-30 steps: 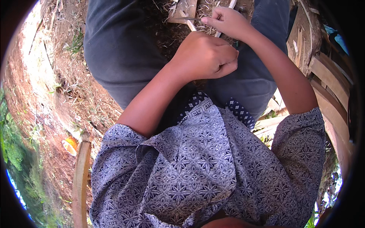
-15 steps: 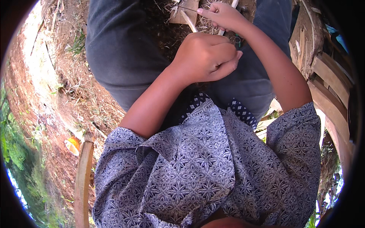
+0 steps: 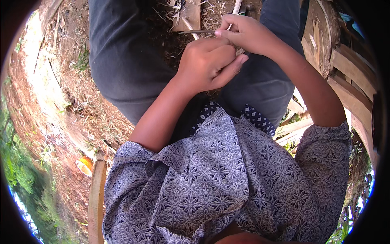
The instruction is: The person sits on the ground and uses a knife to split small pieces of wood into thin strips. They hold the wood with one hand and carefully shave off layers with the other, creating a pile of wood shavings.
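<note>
My left hand is closed in a fist around a thin pale wooden stick, whose end sticks out beyond the knuckles. In my right hand is a knife, pinched between thumb and fingers. Its narrow dark blade points left and crosses over the stick just past my left fist. The two hands are close together, the right fingertips beside the left knuckles. A pale wooden strip shows beyond my right fingers; I cannot tell whether that hand holds it too.
Between my trousered knees a flat wooden board lies on dark soil amid curly wood shavings. Split planks are piled at the right. At the left are a wooden post and an orange object on the ground.
My right hand has drawn nearer to my body with the knife, up against the left fist. The left fist has shifted slightly left with the stick.
</note>
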`<state>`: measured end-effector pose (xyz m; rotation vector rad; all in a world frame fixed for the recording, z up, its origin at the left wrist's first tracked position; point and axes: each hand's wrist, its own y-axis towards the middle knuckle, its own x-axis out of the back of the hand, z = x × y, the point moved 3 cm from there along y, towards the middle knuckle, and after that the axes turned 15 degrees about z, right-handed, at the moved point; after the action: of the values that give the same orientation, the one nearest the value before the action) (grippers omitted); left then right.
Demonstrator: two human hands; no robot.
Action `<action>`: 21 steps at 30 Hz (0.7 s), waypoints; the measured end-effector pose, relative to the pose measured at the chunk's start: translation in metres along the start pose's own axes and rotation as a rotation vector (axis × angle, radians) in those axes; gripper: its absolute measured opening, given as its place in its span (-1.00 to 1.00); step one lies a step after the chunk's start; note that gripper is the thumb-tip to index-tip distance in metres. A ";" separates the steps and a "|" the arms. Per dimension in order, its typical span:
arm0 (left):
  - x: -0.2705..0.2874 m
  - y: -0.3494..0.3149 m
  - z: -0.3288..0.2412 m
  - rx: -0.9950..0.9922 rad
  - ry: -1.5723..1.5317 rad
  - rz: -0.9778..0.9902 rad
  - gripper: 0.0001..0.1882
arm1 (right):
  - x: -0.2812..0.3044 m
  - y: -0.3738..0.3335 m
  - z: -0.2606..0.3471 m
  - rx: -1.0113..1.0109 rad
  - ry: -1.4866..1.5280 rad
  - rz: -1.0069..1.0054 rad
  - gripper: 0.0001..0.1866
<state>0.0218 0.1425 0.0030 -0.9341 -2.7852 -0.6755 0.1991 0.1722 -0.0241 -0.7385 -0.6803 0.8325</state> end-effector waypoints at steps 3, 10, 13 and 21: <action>-0.002 0.000 0.000 0.004 0.021 0.018 -0.56 | 0.004 0.011 -0.003 0.023 -0.142 -0.073 -0.56; -0.004 0.001 0.000 0.006 0.083 0.033 -0.57 | 0.001 0.057 -0.028 0.057 -0.206 -0.141 -0.52; -0.005 0.003 0.001 0.006 0.079 0.061 -0.56 | 0.002 0.078 -0.043 0.028 -0.285 -0.240 -0.53; -0.005 0.004 0.003 -0.010 0.063 0.011 -0.54 | 0.026 0.057 -0.015 -0.017 -0.259 -0.171 -0.51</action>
<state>0.0282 0.1437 0.0005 -0.9121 -2.7222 -0.7048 0.2007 0.2158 -0.0713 -0.5835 -0.9694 0.7720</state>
